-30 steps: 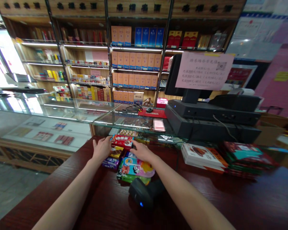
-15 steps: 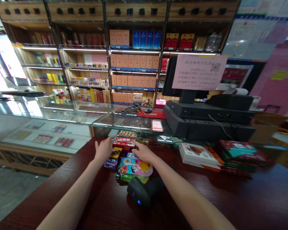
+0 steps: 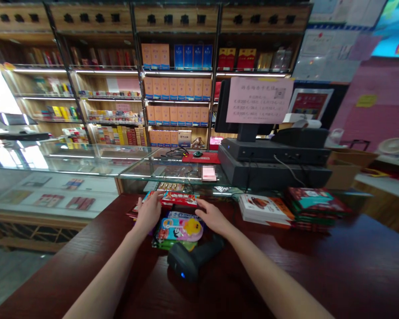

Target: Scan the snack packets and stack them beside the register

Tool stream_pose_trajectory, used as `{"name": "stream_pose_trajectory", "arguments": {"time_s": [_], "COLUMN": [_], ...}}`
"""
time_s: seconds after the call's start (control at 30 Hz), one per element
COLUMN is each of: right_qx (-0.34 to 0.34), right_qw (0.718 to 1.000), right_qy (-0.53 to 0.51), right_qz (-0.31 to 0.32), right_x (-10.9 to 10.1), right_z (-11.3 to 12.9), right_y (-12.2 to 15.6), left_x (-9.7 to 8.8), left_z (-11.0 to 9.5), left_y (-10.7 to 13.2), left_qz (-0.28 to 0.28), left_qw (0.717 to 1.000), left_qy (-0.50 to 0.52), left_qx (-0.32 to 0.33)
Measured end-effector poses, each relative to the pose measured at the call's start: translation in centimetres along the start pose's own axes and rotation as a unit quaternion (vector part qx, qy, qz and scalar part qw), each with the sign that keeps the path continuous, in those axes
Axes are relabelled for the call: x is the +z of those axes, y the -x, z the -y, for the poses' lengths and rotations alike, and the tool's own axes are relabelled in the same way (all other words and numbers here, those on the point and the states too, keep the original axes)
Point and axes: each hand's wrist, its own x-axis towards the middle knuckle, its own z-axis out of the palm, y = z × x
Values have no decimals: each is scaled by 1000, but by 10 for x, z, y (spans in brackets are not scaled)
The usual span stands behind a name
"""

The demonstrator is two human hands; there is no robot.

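Note:
A flat red snack box [image 3: 179,199] lies across the far side of a pile of snack packs on the dark wooden counter. The fingertips of my right hand [image 3: 214,217] are closed at its right end. My left hand [image 3: 149,212] rests palm down over red and purple packs, thumb apart from the fingers, fingertips beside the box's left end; it covers most of those packs. Between my hands sits a colourful pack with a yellow duck shape [image 3: 182,228], with a green pack [image 3: 176,244] under it. A black barcode scanner [image 3: 189,261] lies nearest me.
To the right stand a stack of white and orange boxes [image 3: 264,209] and a pile of dark red and green packs [image 3: 314,206]. Behind them is a black cash register [image 3: 275,155] with a monitor. A glass display case [image 3: 133,168] borders the counter's far edge.
The red box has shifted right along with my right hand. My left hand has come over the packs at the left, hiding the yellow one. The view has turned slightly right.

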Motion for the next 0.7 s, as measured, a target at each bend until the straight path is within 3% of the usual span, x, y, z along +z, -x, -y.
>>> {"name": "stream_pose_trajectory", "arguments": {"time_s": [0.33,0.57,0.7], "right_qx": [11,25,18], "right_qw": [997,992,991], "right_qy": [-34,-64,-68], "right_qz": [-65,-107,-117], "right_x": [-27,-29,-28], "right_z": [-27,-44,-43], "right_y": [36,49,52], "left_x": [15,22,24], "left_z": [-29,-40,-39], "left_y": [6,15,17], "left_qz": [-35,-63,-87], "left_qw": [984,972,973], "left_qy": [149,198,177], "left_qx": [87,106,117]}}
